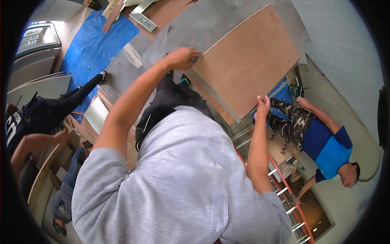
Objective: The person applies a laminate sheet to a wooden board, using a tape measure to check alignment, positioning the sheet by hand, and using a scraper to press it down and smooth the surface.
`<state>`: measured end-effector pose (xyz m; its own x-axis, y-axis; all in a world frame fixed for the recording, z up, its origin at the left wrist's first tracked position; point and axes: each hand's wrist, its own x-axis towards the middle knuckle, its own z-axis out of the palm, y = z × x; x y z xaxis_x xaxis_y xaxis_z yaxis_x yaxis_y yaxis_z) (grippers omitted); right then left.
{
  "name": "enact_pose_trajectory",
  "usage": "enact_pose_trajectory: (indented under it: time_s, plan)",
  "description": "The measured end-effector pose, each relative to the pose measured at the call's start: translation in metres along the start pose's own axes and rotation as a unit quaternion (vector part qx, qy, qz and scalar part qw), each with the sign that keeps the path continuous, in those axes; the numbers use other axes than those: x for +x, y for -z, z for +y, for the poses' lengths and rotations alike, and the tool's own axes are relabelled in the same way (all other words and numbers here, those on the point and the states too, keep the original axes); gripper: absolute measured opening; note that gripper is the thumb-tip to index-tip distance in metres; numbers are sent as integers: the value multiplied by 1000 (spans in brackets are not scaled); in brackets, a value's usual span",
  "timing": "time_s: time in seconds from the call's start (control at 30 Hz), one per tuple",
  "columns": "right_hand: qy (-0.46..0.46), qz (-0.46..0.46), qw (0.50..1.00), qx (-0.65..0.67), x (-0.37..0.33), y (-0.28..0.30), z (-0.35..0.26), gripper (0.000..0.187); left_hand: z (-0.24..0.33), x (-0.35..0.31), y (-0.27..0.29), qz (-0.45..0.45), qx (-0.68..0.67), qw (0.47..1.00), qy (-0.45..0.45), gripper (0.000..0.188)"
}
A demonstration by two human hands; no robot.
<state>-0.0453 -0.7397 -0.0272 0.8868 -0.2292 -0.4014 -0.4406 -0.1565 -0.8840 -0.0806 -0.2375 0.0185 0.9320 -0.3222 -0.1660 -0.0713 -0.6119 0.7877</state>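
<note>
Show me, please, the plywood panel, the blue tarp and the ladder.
panel [248,61], head view, middle of its brown face.
tarp [95,46], head view, its open middle.
ladder [284,191], head view, a rung between the red rails.

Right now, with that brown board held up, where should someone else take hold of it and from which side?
By its free far edge, coming from the side away from the holder. The board is flat, wide and thin, so only its edges give a grip. The left hand is on one near corner and the right hand pinches the other, so the far edge is probably best.
</note>
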Motion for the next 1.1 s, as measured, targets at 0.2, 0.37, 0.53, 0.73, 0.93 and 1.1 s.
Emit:
enact_pose_trajectory:
  time_s: [0.2,0.37,0.53,0.73,0.93,1.1]
  plan:
    - [-5,31,999,-4,-7,-6,2,54,3,6,-3,-4,17,1000,23,69]
    - [32,22,998,43,4,-6,16,52,4,6,-7,-9,2,1000,25,71]
    - [53,83,995,18,4,-12,25,45,10,11,-1,-23,25,999,31,74]
    - [70,112,991,13,-8,-27,12,46,-4,12,-1,-24,-38,998,52,72]
    - [106,153,976,-117,-15,-28,-1,47,-5,14,-1,-58,-91,990,90,70]
    - [57,244,942,-225,-28,-38,3,45,-4,8,-3,-38,-161,980,107,67]
